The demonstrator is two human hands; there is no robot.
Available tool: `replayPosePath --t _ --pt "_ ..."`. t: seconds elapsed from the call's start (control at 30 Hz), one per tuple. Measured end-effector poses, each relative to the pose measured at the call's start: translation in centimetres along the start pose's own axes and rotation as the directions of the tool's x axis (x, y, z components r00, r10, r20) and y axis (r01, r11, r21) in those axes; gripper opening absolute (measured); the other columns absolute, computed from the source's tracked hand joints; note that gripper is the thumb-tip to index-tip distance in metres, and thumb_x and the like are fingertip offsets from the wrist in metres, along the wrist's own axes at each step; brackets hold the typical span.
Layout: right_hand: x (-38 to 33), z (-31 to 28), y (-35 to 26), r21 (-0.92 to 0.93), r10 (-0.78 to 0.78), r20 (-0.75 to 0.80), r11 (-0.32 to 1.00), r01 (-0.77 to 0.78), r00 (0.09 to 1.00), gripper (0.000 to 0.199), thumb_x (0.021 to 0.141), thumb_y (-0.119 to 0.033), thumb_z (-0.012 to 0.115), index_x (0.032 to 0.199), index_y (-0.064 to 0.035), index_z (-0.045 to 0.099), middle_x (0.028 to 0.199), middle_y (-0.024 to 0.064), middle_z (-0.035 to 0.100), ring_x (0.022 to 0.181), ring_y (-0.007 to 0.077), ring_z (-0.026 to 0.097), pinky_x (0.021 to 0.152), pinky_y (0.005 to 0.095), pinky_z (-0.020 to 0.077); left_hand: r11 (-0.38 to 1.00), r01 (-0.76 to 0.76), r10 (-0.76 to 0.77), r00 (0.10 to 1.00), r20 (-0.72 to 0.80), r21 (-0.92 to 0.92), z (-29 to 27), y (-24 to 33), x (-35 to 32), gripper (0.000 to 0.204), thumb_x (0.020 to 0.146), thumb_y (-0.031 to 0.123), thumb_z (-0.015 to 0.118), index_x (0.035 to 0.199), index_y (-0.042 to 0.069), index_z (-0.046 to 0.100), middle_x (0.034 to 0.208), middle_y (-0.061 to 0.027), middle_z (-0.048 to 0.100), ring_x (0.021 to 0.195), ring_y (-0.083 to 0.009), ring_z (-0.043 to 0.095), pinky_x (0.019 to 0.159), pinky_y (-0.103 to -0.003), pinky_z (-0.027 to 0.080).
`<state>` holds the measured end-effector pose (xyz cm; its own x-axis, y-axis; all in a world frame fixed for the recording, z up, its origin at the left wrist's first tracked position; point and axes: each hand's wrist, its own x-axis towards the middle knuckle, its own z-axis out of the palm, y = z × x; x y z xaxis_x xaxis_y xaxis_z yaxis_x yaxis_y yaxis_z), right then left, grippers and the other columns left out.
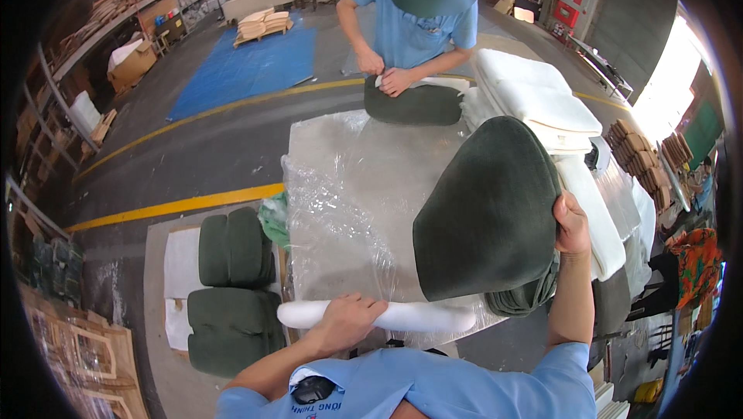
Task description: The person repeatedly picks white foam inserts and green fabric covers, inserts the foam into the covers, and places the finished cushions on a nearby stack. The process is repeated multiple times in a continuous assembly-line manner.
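Note:
My right hand (572, 222) grips the right edge of a dark green cushion cover (487, 210), fingers hidden behind it. The cover stands raised and tilted over the right part of the plastic-wrapped table (352, 156). Along the near table edge lies a white foam pad (429, 318), seen edge-on. My left hand (352, 322) is closed over this pad, left of its middle. Below the raised cover, more dark green covers (522, 299) lie stacked at the table's right corner. Across the table, a co-worker's hands (387, 78) work at another green cover (414, 106) with something white at its opening.
White foam pads (534, 94) are stacked at the table's right. On the left, green cushions (232, 326) lie in two stacks on a low board. A green bag (275, 222) hangs at the left table edge. A blue floor sheet (240, 71) and shelving stand further off.

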<state>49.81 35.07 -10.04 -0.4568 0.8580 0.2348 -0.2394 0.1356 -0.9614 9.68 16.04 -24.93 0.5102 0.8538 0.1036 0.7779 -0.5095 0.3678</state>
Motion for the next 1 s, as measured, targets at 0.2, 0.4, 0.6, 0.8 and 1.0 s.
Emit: replayPosePath --t 0.2,0.4,0.6,0.8,1.0 --pt "-0.3 1.0 1.9 -0.015 0.070 0.049 0.997 -0.069 0.996 0.066 0.105 -0.045 0.066 0.142 0.0101 0.061 0.131 0.0137 0.073 0.116 0.0196 0.069 0.101 0.0334 0.0526 0.989 0.148 -0.147 0.979 0.142 0.004 2.2 -0.8 -2.4 0.052 0.082 0.029 0.082 0.130 0.018 0.067 0.112 -0.0090 0.073 0.109 -0.0321 0.069 0.093 -0.044 0.056" --pt "0.6 3.9 1.7 -0.045 0.066 0.175 0.997 -0.059 0.982 0.066 0.105 -0.046 0.067 0.139 0.0107 0.064 0.126 0.0127 0.075 0.113 0.0187 0.068 0.100 0.0320 0.0513 0.528 0.397 -0.237 0.918 0.319 -0.750 3.1 -4.0 -0.5 0.053 0.102 0.040 0.073 0.146 0.012 0.062 0.127 -0.0079 0.071 0.117 -0.0222 0.067 0.102 -0.038 0.054" --pt "-0.7 4.8 1.7 -0.109 0.058 0.251 0.994 -0.031 0.966 0.065 0.105 -0.046 0.067 0.137 0.0105 0.065 0.126 0.0111 0.074 0.116 0.0181 0.065 0.102 0.0324 0.0486 -0.273 0.140 -0.342 0.911 0.232 -0.952 -0.5 -2.2 6.3 0.043 0.104 0.028 0.074 0.137 0.001 0.066 0.119 -0.0023 0.073 0.107 -0.0146 0.067 0.099 -0.032 0.053" --pt "-3.0 6.4 3.7 -0.005 0.044 -0.056 0.999 -0.044 0.997 0.035 0.098 -0.021 0.080 0.121 0.0040 0.072 0.117 0.0042 0.074 0.107 0.0111 0.065 0.095 0.0290 0.0504 0.673 0.005 -0.541 0.685 -0.488 -0.740 -2.9 -1.9 8.3 0.015 0.098 0.014 0.080 0.103 0.002 0.071 0.089 0.0032 0.066 0.085 -0.0053 0.060 0.073 -0.026 0.047" --pt "-5.3 6.9 9.5 -0.108 -0.063 -0.233 0.993 0.039 0.970 0.011 0.099 -0.002 0.075 0.109 0.0013 0.071 0.099 -0.0028 0.070 0.092 0.0066 0.060 0.086 0.0249 0.0485 0.445 0.066 -0.635 0.727 -0.262 -0.893 -3.3 -1.7 6.0 0.022 0.098 0.012 0.077 0.115 0.001 0.070 0.104 -0.0006 0.073 0.095 -0.0117 0.065 0.085 -0.032 0.052"
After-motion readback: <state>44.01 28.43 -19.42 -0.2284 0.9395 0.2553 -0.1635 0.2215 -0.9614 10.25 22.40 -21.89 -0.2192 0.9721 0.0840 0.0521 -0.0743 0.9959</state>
